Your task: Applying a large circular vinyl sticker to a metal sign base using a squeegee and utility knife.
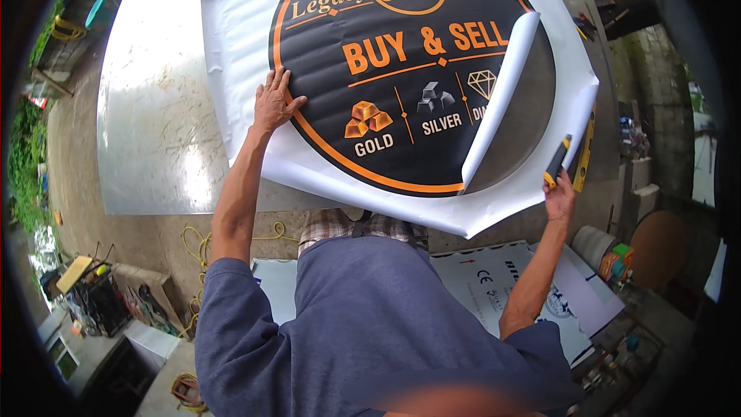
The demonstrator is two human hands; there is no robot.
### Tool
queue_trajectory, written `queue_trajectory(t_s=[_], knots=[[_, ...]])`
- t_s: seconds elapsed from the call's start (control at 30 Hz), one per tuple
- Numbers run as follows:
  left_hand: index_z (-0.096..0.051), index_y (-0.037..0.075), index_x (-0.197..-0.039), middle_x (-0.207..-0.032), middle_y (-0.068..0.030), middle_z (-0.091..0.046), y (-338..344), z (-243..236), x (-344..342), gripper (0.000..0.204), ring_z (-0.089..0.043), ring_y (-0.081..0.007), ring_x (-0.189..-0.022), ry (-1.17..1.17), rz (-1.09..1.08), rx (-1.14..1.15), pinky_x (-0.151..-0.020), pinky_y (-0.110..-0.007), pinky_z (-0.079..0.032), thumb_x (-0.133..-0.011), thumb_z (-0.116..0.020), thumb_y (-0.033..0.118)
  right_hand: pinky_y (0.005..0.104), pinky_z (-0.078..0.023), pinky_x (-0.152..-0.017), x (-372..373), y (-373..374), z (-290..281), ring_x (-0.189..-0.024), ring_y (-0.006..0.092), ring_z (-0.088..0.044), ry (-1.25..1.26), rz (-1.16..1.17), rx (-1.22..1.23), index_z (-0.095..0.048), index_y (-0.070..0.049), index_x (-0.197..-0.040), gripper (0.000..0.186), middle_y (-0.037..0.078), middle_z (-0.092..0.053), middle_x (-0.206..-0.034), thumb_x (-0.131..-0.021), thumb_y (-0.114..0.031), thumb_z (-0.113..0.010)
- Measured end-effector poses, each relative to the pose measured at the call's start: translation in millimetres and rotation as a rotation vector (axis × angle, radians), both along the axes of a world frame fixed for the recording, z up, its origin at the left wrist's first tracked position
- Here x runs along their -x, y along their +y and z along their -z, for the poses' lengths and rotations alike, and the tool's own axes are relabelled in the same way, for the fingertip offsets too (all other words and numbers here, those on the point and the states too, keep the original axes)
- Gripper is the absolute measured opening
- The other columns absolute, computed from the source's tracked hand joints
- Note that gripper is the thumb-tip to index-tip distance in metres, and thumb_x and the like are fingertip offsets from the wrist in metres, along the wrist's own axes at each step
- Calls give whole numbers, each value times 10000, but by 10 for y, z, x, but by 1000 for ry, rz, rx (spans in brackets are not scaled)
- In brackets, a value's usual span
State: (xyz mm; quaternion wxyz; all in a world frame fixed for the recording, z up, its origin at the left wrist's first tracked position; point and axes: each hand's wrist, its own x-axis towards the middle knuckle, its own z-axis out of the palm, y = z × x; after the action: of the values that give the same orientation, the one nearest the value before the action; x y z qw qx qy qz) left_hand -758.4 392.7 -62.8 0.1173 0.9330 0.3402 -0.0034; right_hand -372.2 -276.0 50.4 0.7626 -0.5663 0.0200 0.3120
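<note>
- The right hand [561, 198] has its fingers closed around the lower end of a yellow-and-black utility knife [556, 162].
- The left hand [275, 102] grips nothing; it lies flat, fingers spread, across the left edge of the round sign print [397, 81].
- That print spans the area between the hands and beyond them: black, orange-ringed, with cream and orange lettering, gold and grey ingots and a diamond outline. Its right side curls over toward the left hand, baring a white back.
- Around it, a white sheet [239, 31] reaches beneath the knife.
- Just right of the knife lies a yellow level [588, 147].
- Left of the left hand, a shiny metal sheet [154, 123] extends outward.
</note>
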Motion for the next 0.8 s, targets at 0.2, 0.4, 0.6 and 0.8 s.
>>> queue_trajectory(t_s=[0.2,0.4,0.6,0.8], knots=[[-339,123,-1608,-1704,-87,-243,358,-129,-98,1031,-191,-306,-1577,64,156,36,-1246,-583,-206,-833,-686,709,312,-503,-660,1853,2042,64,-891,183,-650,141,-187,-207,-535,35,-1412,519,109,-693,-1106,-912,-90,-597],[-320,67,-1602,-1701,-130,-222,392,-103,-115,1076,-194,-340,-1570,25,178,55,-1219,-613,-227,-817,-720,684,289,-510,-624,2184,3339,491,-796,155,-645,233,-297,-122,-522,65,-1415,523,110,-676,-1048,-905,-47,-543],[-257,99,-1631,-1715,-123,-178,386,-7,-34,1139,-116,-337,-1589,38,146,103,-1248,-591,-166,-791,-729,707,198,-460,-450,2284,3947,678,-651,52,-600,80,-428,45,-580,39,-1380,528,55,-728,-1036,-877,-62,-456],[-311,99,-1617,-1707,-127,-211,421,4,7,1145,-162,-326,-1580,-26,145,69,-1235,-559,-188,-754,-759,702,318,-552,-620,2367,4129,691,-775,164,-675,-414,-479,691,-675,-51,-1186,364,73,-711,-997,-954,-327,-628]])
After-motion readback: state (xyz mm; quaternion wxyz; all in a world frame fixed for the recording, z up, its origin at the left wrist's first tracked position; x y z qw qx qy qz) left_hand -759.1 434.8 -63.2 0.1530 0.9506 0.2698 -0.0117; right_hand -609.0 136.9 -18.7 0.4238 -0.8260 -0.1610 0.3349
